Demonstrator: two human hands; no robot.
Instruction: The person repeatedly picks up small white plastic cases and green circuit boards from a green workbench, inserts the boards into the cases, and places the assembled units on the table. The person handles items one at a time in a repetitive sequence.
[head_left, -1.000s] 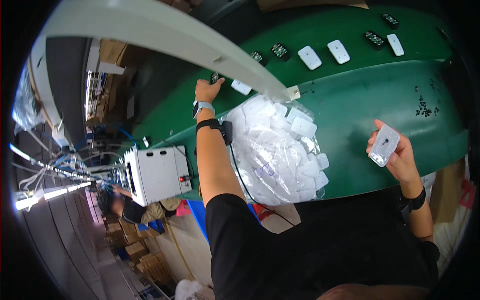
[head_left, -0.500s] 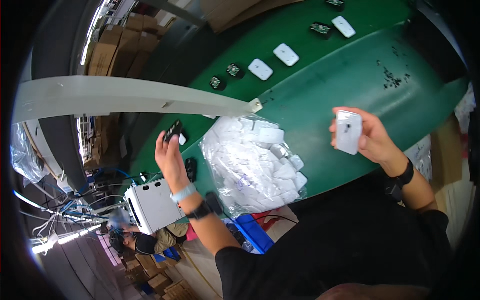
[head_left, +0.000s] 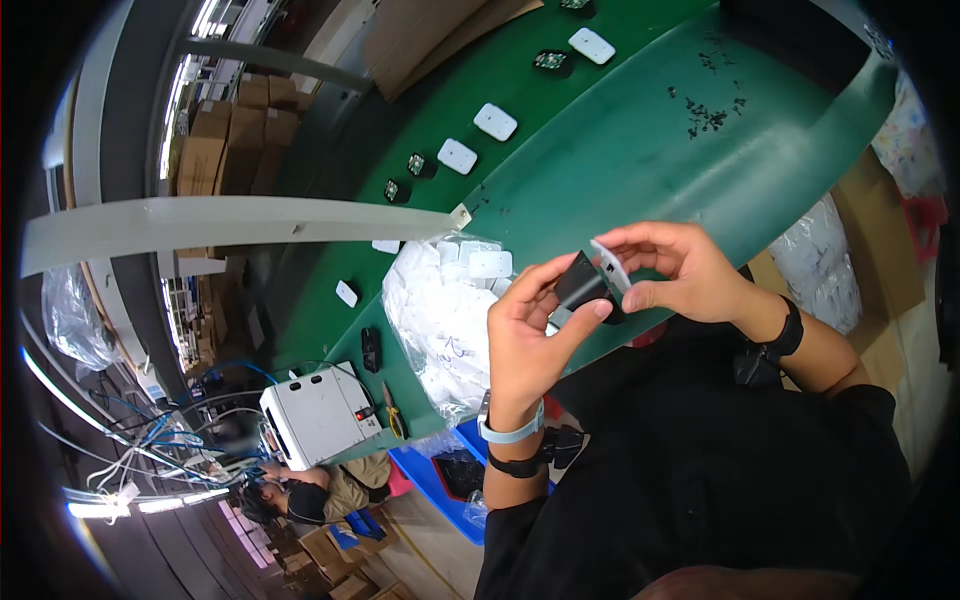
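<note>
My left hand (head_left: 527,335) is closed around a small black box-shaped housing (head_left: 578,284), tilted in front of my chest. Thumb and fingers of my right hand (head_left: 692,272) pinch a white plastic cover (head_left: 609,263) by its edges. Cover and housing are very close; whether they touch I cannot tell. Partly behind my left hand lies a clear plastic bag (head_left: 432,345) full of white covers. Farther back, on the green surface, a white cover (head_left: 457,156) and another white cover (head_left: 495,121) lie near a black housing with a circuit board (head_left: 421,165).
Small black parts (head_left: 708,120) are scattered at the far right of the green bench (head_left: 600,150). A pale metal bar (head_left: 250,222) crosses the left side. Below it stand a white machine (head_left: 318,415), yellow-handled pliers (head_left: 396,420) and a blue bin (head_left: 425,490). Another person (head_left: 305,497) is beyond.
My left hand has come rightward from the far left with the black housing. My right hand has moved slightly left and turned its cover edge-on, bringing both parts together. The view has shifted.
</note>
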